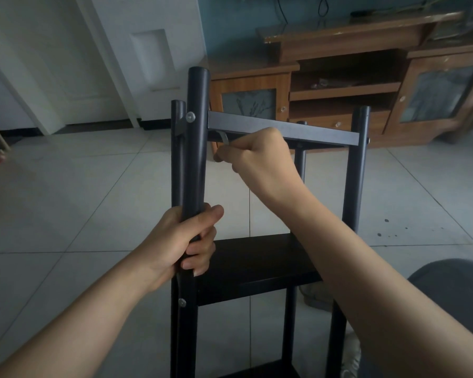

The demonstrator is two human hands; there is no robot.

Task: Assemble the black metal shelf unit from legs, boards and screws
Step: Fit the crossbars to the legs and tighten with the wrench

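1. Tightening looks to be the step in hand: I judge that the top board [284, 129] is being fastened to the front left leg [195, 148], which I take as my landmark throughout.
2. My left hand [185, 241] is clenched round that leg, well below the top board and just above the middle board [257, 266], steadying the frame.
3. My right hand [257, 154] sits just right of the leg, under the top board's front edge, with fingers curled round a small bent metal key [224, 138]; its tip runs up toward the corner beside the leg, but I cannot see whether it is seated in a screw.
4. A silver screw head [190, 117] shows on the leg's face level with the top board, and a second screw [182, 302] lower down, level with the middle board.
5. The shelf unit stands upright on the tiled floor [66, 200]; its right front leg [357, 165] rises well to the right of my landmark, and a wooden cabinet [339, 85] lies beyond.
6. Next move, as I judge it: turn the key while the left hand resists the twist, keeping the leg square to the board.
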